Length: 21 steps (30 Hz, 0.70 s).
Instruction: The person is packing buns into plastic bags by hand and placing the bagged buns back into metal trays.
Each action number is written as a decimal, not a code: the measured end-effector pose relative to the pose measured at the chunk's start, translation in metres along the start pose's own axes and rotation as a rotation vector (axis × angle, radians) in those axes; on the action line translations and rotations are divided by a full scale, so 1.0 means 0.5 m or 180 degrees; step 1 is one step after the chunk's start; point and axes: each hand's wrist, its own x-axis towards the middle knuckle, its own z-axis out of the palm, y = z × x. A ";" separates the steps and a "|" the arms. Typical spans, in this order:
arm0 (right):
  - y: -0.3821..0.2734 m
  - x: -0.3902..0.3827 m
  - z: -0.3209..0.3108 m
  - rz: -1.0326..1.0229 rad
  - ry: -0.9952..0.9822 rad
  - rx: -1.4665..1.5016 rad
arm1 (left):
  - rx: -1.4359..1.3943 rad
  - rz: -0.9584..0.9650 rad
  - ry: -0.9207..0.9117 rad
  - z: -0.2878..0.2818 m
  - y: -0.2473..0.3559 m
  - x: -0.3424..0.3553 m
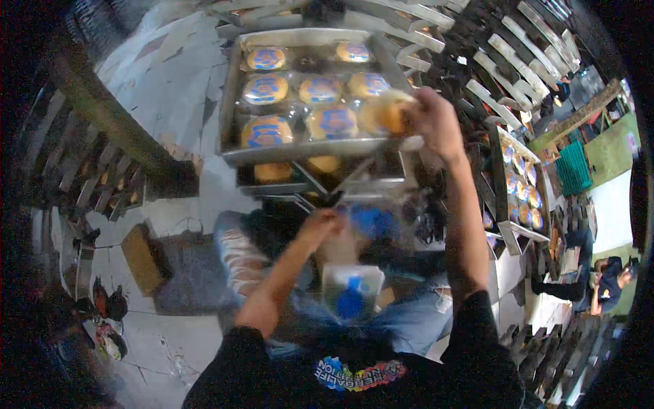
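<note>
My right hand (pixel 437 123), smeared by motion, grips a round golden bun (pixel 390 114) at the near right corner of a metal tray (pixel 300 151). Several round buns in clear wrappers with blue print, such as a wrapped bun (pixel 332 123), lie in rows in that tray. Lower down, the fingers of my left hand (pixel 321 226) are closed on a clear plastic bag (pixel 371 221) with blue print, partly blurred. A stack of clear bags (pixel 351 292) with blue print rests between my legs.
Beneath the front tray sits another tray (pixel 259 185) with buns. Stacked metal trays (pixel 524 65) stand to the right and far right, one bun-filled tray (pixel 521 180) among them. A cardboard piece (pixel 143 259) lies on the left floor. Another person (pixel 608 286) is at the far right.
</note>
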 end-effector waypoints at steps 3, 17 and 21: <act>0.015 -0.136 -0.066 0.0548 0.0960 0.1782 | -0.0687 -0.0100 0.0060 0.028 0.031 -0.015; 0.045 -0.579 -0.004 0.2792 0.0800 0.3747 | 0.2183 0.1050 0.0107 0.188 0.109 -0.022; 0.019 -0.547 0.005 0.2838 0.1397 0.3833 | 0.2755 0.1680 0.0469 0.198 0.130 -0.018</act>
